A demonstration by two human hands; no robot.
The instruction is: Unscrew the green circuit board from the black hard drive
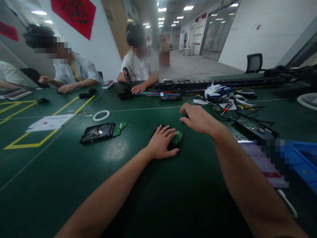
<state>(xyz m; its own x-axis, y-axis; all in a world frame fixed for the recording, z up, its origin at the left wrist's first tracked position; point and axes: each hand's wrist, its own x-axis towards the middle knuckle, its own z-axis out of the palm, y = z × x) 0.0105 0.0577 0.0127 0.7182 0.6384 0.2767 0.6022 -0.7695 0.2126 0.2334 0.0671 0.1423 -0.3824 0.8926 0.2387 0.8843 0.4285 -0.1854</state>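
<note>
My left hand (pixel 162 142) lies flat with spread fingers over a black hard drive, its thumb along the near edge. The drive's green circuit board (pixel 177 137) shows past my fingertips; the rest is mostly under the hand. Just above and right of the board, my right hand (pixel 200 119) is closed around a small dark handle (pixel 185 115), which looks like a screwdriver; its tip is hard to make out. Another hard drive (pixel 97 132) lies on the left, with its green board (pixel 120 129) sticking out at one end and tiny screws (pixel 130 125) beside it.
A white tape roll (pixel 101 115) and a paper sheet (pixel 49 122) lie left on the green table (pixel 74 185). Gloves (pixel 216 91), a red screwdriver (pixel 226 108), cables and a circuit board (pixel 256 127) are at right, near a blue bin (pixel 304 162). Co-workers sit opposite; one holds a power screwdriver (pixel 127 76).
</note>
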